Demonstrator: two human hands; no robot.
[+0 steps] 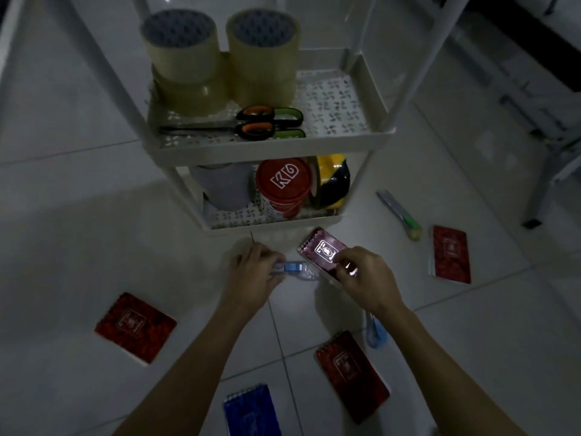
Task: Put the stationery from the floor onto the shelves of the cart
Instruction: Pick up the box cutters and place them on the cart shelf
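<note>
Both hands are low over the tiled floor [78,247], just in front of the white cart [267,146]. The right hand [364,275] has its fingers and thumb curled round a small red spiral notepad [320,250], tilted and held just before the cart's bottom shelf [270,223]; a bright patch of light falls on its cover. The left hand [254,272] grips a small blue-and-white gadget [287,267], fingers wrapped over it; what it is, I can't tell. Something clear and plastic-looking [306,275] sits between the two hands, too blurred to name.

On the cart's upper shelf [339,108] stand two stacks of tan tape rolls [220,55], side by side at the back, and in front of them lie scissors with orange and green handles [251,122], blades pointing left. On the bottom shelf are a grey roll [224,187], a red-lidded tub [283,187] and a yellow-and-black tape roll [333,180], packed close in a row.

Plenty remains on the floor. Left of the cart, nearer the camera, lies a red notebook [135,327]. Right of the cart rest a cutter with a green tip [399,214] and another red notebook [451,254]. Well in front of the cart lie a red spiral pad [352,374], a blue spiral pad [251,410] at the bottom edge, and a pale blue thing [375,333] partly behind the right forearm.
</note>
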